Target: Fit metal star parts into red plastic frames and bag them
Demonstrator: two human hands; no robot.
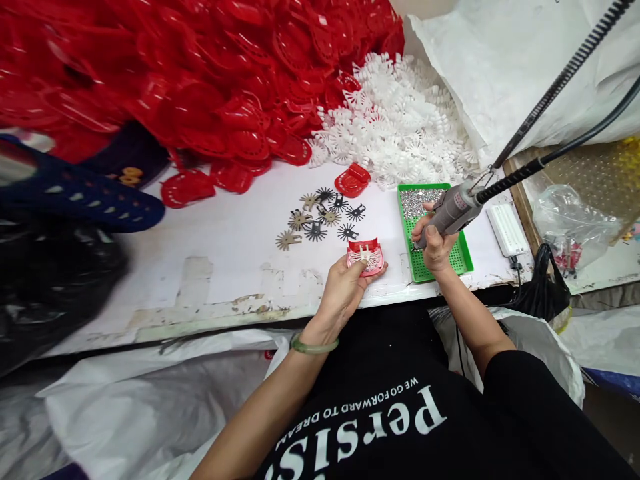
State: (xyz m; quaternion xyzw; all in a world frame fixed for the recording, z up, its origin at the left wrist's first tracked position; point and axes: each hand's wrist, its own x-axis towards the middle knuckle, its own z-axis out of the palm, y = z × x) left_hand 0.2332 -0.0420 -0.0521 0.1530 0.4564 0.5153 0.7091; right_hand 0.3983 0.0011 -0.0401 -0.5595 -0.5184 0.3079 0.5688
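Observation:
Between the thumb and fingers of my left hand [347,280] is a red plastic part [372,268] with a white fan-shaped piece [364,253] lying in it. My right hand [436,248] is wrapped round a grey electric screwdriver [453,212], which hangs from a coiled cord. Its tip points down and left over the green tray [467,257]. Small metal screws [417,202] fill the far part of that tray. Several black and tan fan-shaped pieces [316,231] lie on the table to the left, beyond my left hand.
Red plastic parts [210,73] are heaped at the back left, beside a pile of white fan-shaped pieces [400,123]. One red part [353,180] lies apart. A white power adapter [507,230] sits right of the tray. A black plastic bag [55,287] bounds the left side.

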